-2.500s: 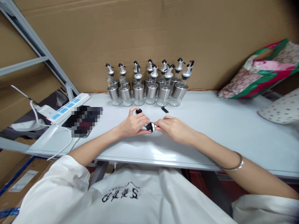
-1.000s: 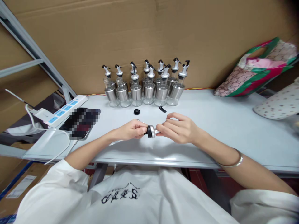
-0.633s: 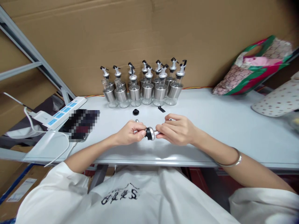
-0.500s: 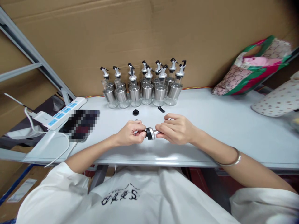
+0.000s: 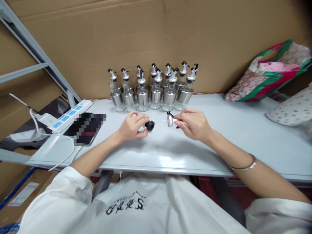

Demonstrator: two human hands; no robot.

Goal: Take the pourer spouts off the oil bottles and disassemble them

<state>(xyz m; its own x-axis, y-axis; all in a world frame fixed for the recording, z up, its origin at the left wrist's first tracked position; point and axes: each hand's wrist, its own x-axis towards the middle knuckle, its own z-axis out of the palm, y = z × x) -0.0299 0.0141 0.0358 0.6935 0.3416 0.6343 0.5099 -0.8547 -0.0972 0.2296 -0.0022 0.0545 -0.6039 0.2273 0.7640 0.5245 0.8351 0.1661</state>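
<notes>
My left hand (image 5: 131,126) is closed on a black rubber stopper (image 5: 151,126), which sticks out past the fingertips on the right. My right hand (image 5: 195,124) pinches a silver pourer head (image 5: 170,121) by its narrow spout, the round cap end pointing left. A gap separates the stopper from the pourer head. Just behind the pourer head, a small black lever (image 5: 169,113) shows partly; another dark bit peeks out below my right fingers. Beyond both hands stand several glass bottles with steel sleeves (image 5: 156,95), most topped with silver and black pourers (image 5: 173,76).
To the left lie a white power strip (image 5: 73,115) and a phone (image 5: 91,130) with a white cable on the pale table (image 5: 231,143). A patterned bag (image 5: 258,78) and a white dotted object (image 5: 290,110) are at the right. Cardboard (image 5: 207,39) rises behind.
The black stopper and silver pourer head, joined before, are now apart. Both hands have moved farther from my body and away from each other. The round black piece on the table no longer shows clearly.
</notes>
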